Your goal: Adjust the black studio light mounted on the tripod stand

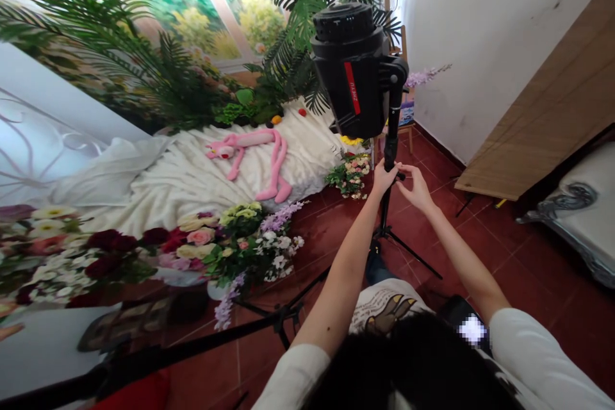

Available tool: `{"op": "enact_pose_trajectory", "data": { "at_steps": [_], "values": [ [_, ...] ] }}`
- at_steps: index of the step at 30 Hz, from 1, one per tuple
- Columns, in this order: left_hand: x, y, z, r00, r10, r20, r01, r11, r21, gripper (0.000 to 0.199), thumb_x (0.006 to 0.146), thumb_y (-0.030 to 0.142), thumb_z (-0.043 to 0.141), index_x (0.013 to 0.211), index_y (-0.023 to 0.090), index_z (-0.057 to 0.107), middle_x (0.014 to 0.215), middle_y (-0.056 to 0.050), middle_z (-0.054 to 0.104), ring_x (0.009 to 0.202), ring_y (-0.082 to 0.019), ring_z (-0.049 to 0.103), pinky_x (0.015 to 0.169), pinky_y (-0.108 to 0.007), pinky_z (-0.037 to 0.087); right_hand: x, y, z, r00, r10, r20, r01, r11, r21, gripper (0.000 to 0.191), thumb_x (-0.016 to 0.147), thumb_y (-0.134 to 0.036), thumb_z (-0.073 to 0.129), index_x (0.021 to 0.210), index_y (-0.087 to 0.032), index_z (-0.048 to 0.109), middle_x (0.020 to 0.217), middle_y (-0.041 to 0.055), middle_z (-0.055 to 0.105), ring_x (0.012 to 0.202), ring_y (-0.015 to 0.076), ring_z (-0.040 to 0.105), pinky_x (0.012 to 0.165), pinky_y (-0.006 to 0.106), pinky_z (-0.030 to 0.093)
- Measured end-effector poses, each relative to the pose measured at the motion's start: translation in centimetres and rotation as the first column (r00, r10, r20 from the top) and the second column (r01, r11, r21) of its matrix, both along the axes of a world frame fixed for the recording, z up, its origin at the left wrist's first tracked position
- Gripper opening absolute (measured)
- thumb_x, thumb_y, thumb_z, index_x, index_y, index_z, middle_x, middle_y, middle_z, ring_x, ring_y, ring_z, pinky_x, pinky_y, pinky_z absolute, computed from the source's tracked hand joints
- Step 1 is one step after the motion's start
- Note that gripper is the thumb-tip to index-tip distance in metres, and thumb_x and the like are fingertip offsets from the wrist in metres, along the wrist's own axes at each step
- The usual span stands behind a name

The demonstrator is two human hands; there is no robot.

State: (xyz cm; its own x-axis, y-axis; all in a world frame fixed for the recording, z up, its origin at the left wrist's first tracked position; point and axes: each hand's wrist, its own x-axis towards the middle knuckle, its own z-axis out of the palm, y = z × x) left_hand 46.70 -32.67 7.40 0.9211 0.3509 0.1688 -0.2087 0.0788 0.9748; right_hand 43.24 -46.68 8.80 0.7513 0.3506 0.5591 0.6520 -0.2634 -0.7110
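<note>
1. One left hand [384, 178] grips the one light stand [388, 160]; its fingers wrap the pole.
2. One right hand [417, 187] pinches a knob on it.
3. One studio lamp [353, 70] sits on top of the stand, over the red floor [504, 262].
4. One pink toy [259, 157] lies on the white blanket [192, 179].

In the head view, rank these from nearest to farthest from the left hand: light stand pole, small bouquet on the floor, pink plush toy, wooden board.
From the left hand:
1. Pole, gripped by it.
2. Small bouquet, just to its left on the floor.
3. Wooden board, to the right against the wall.
4. Pink plush toy, left on the white blanket.
Board and toy are close to call.
</note>
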Motion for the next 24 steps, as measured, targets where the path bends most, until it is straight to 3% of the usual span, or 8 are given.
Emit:
{"op": "enact_pose_trajectory", "data": {
  "at_steps": [5,12,17,22,24],
  "values": [
    [0.4,0.1,-0.5,0.998,-0.049,0.044,0.049,0.999,0.01,0.029,0.072,0.042,0.078,0.075,0.017,0.063,0.076,-0.002,0.067,0.07,-0.012,0.062,0.075,-0.026,0.051,0.3,0.2,-1.1,0.993,-0.094,-0.078,0.095,0.996,0.0,0.035,0.087,-0.033,0.063,0.119,-0.021,0.055,0.115,0.0121,0.061,0.103,0.024,0.062,0.089,0.041,0.056],
    [0.4,0.2,-0.4,1.0,-0.025,0.01,0.025,1.0,0.01,0.033,0.07,0.046,0.08,0.074,0.018,0.062,0.068,0.0,0.062,0.065,-0.012,0.06,0.069,-0.026,0.05,1.1,1.5,-1.9,0.907,-0.176,-0.384,0.265,0.944,0.195,0.028,0.089,-0.042,0.06,0.106,-0.023,0.05,0.073,-0.0019,0.06,0.063,0.0147,0.06,0.062,0.028,0.051],
    [0.5,0.2,-0.4,1.0,-0.005,0.006,0.005,1.0,0.007,0.039,0.068,0.051,0.08,0.075,0.018,0.061,0.066,0.001,0.06,0.064,-0.012,0.058,0.067,-0.026,0.048,1.9,2.9,-1.0,0.695,-0.04,-0.717,0.396,0.854,0.336,0.018,0.089,-0.035,0.06,0.092,-0.025,0.045,0.053,-0.0087,0.051,0.04,0.0097,0.045,0.041,0.02,0.033],
    [0.5,0.1,-0.3,1.0,0.018,0.012,-0.018,1.0,0.017,0.038,0.066,0.049,0.082,0.075,0.018,0.063,0.073,-0.001,0.064,0.07,-0.012,0.06,0.071,-0.025,0.049,2.1,3.2,-0.3,0.411,0.281,-0.867,0.377,0.814,0.443,0.022,0.089,-0.024,0.055,0.073,-0.023,0.04,0.049,-0.0099,0.038,0.036,0.004,0.027,0.037,0.017,0.022],
    [0.4,0.1,-0.2,1.0,0.014,0.011,-0.014,1.0,0.002,0.037,0.066,0.048,0.083,0.075,0.017,0.064,0.074,-0.001,0.065,0.069,-0.012,0.059,0.071,-0.025,0.049,1.8,3.0,-0.7,0.425,0.268,-0.864,0.368,0.821,0.436,0.022,0.089,-0.025,0.054,0.072,-0.022,0.041,0.051,-0.0093,0.04,0.037,0.0039,0.028,0.039,0.018,0.023]
  ]
}}
